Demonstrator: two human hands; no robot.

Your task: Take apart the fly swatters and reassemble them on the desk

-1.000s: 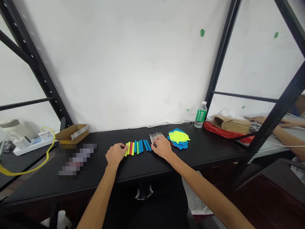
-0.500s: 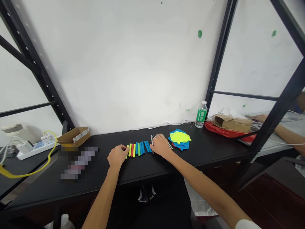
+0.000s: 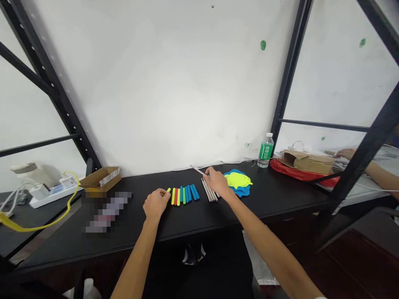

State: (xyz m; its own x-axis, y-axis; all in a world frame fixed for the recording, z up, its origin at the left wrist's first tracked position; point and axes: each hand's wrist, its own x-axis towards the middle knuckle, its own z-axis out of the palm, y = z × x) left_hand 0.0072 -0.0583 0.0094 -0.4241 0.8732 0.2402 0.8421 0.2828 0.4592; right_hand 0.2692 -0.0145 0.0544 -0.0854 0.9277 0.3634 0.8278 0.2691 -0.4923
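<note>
My left hand (image 3: 156, 202) is closed in a pinch round a short yellow stick (image 3: 168, 190), whose tip shows above the fingers. To its right lies a row of similar short, round-ended sticks in yellow, red, green and blue (image 3: 184, 194). My right hand (image 3: 215, 180) grips a thin metal rod (image 3: 197, 170), which points up and to the left above the table. Under that hand lie several more metal rods (image 3: 212, 194), side by side. Just right of the hand is a pile of fish-shaped flat pieces, a yellow one (image 3: 238, 180) on top of blue ones (image 3: 243, 192).
A water bottle (image 3: 265, 151) stands at the back right of the black table (image 3: 134, 241). Left are an open cardboard box (image 3: 104, 179) and a power strip (image 3: 56, 194) with a yellow cable (image 3: 67, 209). Another person's arm (image 3: 382, 174) shows beyond the right frame post.
My right hand has lifted one metal rod from the bunch, and the rod now points left. My left hand still pinches the yellow stick, now tilted at the row's left end.
</note>
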